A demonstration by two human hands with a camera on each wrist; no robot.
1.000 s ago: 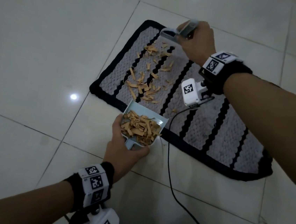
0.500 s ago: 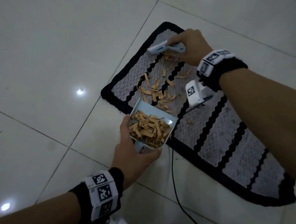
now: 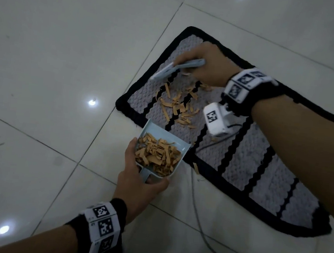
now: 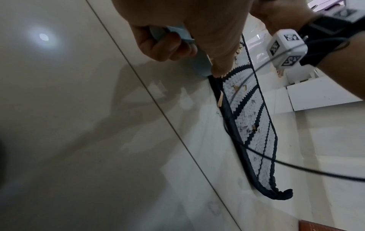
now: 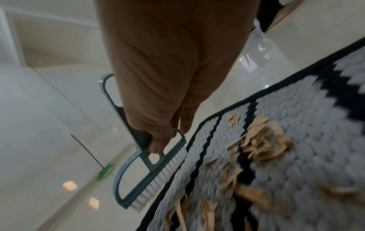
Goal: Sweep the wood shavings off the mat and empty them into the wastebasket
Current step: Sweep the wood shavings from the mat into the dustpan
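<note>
Now | right hand [image 3: 206, 65] grips brush [image 3: 176, 68] | lengthwise across mat [image 3: 261, 157] stripes

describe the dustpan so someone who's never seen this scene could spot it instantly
Find the grey mat with black stripes on the tiled floor. At its near edge, the left hand grips the handle of a small pale blue dustpan. It is the only container here, and it is heaped with tan wood shavings, unlike the flat brush in the right hand.

On the tiled floor [image 3: 56, 53], mat [image 3: 260, 167]. On mat's left part, loose shavings [image 3: 179, 107]; behind them, brush [image 3: 176, 67]. Before them, at mat's near edge, dustpan [image 3: 151, 130] holding more shavings.
</note>
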